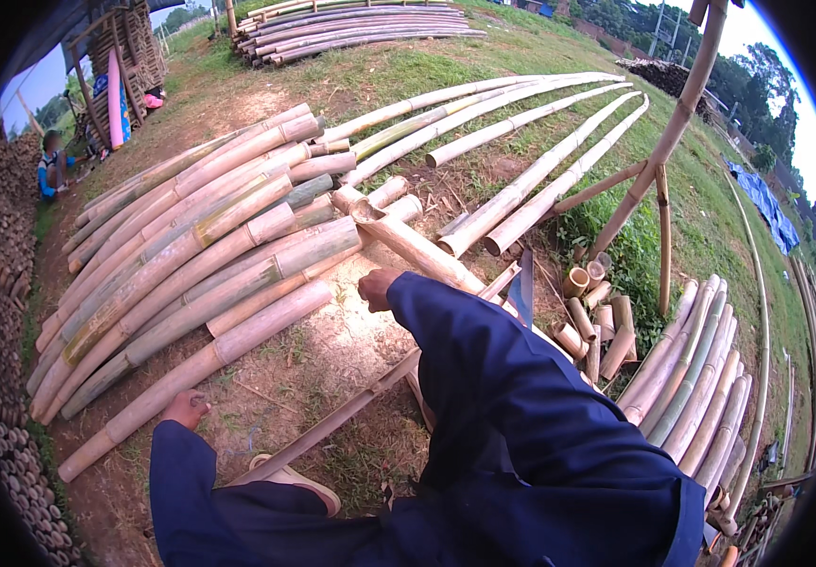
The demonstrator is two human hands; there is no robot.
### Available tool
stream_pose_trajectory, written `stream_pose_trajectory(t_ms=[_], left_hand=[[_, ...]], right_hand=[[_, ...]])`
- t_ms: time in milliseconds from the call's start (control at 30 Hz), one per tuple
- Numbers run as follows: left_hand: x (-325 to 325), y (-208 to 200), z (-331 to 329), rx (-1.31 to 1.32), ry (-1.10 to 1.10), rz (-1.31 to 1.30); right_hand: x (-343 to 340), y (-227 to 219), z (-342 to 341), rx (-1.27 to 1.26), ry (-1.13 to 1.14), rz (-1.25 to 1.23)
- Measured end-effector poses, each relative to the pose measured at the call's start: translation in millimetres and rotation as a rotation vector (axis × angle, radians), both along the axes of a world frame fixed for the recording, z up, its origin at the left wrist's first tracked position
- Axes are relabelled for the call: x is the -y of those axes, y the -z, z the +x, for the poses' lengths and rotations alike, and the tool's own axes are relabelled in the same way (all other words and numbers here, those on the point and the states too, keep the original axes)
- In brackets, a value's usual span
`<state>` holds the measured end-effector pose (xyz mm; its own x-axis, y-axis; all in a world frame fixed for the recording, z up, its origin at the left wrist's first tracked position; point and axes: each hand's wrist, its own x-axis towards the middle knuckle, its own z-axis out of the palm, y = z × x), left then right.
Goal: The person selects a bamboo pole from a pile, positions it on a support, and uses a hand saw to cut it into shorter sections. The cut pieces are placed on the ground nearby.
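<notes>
My left hand (186, 410) is loosely curled, close beside the nearest cut bamboo pole (195, 370); nothing shows in its fingers. Reaching forward, my right hand (379, 288) hangs with bent fingers above pale sawdust (356, 307), and no object is visible in it. Just beyond it lies a bamboo pole (413, 244) set crosswise as a support, partly hidden by my right sleeve. A flat, dark blue-grey blade-like piece (521, 288) stands against that support. A split bamboo strip (342, 413) slants up from beside my shoe (299, 480).
Many cut poles (143, 255) are heaped at left. Long poles (512, 94) stretch away over grass, with short offcuts (607, 326) and another pole stack (696, 378) at right. A slanting post (677, 123) rises there. A person (52, 170) sits far left.
</notes>
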<state>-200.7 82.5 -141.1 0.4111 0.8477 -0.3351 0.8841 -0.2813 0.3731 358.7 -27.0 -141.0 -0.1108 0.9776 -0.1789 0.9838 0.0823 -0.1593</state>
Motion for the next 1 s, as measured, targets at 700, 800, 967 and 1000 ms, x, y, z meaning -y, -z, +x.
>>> stream_pose_trajectory(t_ms=[700,800,967,1000], left_hand=[[-13.2,19.5,-12.3,0.04,0.007,-0.018],[-9.5,12.2,-4.4,0.031,0.002,-0.045],[-0.4,-2.4,3.4,0.004,-0.076,-0.116],[-0.9,-2.5,4.4,-0.002,-0.054,-0.101]], right_hand=[[1.2,-15.2,-6.8,0.052,0.019,-0.102],[3.0,-9.3,-2.1,0.03,0.022,-0.066],[1.9,-19.5,-7.8,0.058,0.028,-0.161],[2.7,-20.4,-7.6,0.053,0.042,-0.162]])
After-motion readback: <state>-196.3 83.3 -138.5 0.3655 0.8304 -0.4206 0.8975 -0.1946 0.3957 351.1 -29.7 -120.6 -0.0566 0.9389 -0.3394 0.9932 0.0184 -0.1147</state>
